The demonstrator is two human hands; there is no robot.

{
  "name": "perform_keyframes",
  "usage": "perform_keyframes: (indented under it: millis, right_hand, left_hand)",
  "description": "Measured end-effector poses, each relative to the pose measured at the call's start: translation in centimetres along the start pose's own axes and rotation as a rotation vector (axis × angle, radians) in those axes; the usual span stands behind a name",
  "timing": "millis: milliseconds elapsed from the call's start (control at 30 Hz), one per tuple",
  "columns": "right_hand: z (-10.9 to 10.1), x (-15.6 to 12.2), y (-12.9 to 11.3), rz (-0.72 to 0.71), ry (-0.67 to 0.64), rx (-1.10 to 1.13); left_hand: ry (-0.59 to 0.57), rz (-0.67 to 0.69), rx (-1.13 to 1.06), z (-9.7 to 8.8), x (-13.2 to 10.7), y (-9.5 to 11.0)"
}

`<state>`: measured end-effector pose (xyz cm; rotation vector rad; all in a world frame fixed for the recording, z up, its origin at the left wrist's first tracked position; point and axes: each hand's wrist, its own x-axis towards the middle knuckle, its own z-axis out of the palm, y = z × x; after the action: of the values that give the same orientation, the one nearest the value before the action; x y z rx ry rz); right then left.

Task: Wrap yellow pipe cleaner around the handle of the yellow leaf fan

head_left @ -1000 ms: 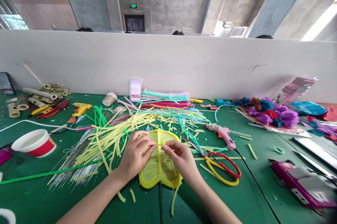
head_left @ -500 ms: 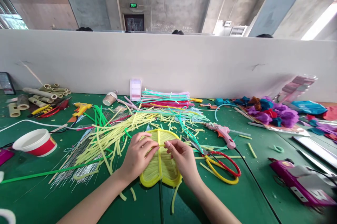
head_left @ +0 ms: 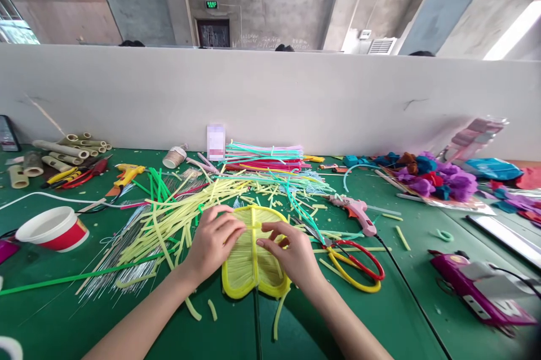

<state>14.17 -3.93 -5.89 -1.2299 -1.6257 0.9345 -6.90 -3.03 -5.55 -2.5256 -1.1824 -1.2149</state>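
Note:
A yellow, heart-shaped piece (head_left: pixel 240 275) with a thick fuzzy outline and a raised middle rib lies on the green table in front of me. Rows of pale yellow strips fill both of its lobes. My left hand (head_left: pixel 215 239) is over its left lobe, thumb and fingertips pinched on a short yellow strip (head_left: pixel 250 227) that reaches the rib. Over the right lobe, my right hand (head_left: pixel 291 247) has thumb and forefinger apart close to the rib, with nothing visible between them. The lobes' upper outer parts are partly hidden by my hands.
Loose yellow strips (head_left: pixel 169 219) and thin wires are heaped at left. Scissors (head_left: pixel 359 264) and a pink glue gun (head_left: pixel 355 210) lie at right. A paper cup (head_left: pixel 54 230) stands left, a purple power strip (head_left: pixel 473 287) far right. A white partition (head_left: pixel 270 95) closes the back.
My right thumb and forefinger have parted from their pinch at the rib. My left fingertips have shifted slightly left and up. The view has moved a little.

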Motion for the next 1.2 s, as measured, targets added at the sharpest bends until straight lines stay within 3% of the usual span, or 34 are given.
perform_keyframes:
  millis: [133, 400, 600, 800, 900, 1133, 1200]
  right_hand:
    - [-0.1, 0.3, 0.0, 0.104, -0.01, 0.183]
    - [1.3, 0.0, -0.5, 0.128, 0.007, 0.328]
    - [0.6, 0.2, -0.3, 0.023, -0.025, 0.145]
    - [-0.2, -0.3, -0.5, -0.161, -0.114, -0.111]
    - [-0.1, -0.5, -0.3, -0.172, -0.108, -0.144]
    - [0.2, 0.2, 0.0, 0.016, -0.027, 0.035]
    - [0.5, 0.3, 0.0, 0.058, -0.034, 0.112]
  left_hand:
    - [0.04, -0.125, -0.077, 0.0, 0.3, 0.0]
    - [-0.001, -0.12, -0.144, 0.9, 0.0, 1.6]
    - [-0.044, -0.037, -0.103, 0.9, -0.1, 1.4]
    - [-0.154, 0.194, 0.123, 0.5, -0.1, 0.6]
    - [-0.18, 0.226, 0.142, 0.6, -0.2, 0.4]
    - [-0.042, -0.075, -0.097, 0.4, 0.1, 0.3]
    - [-0.041, -0.107, -0.156, 0.5, 0.1, 0.7]
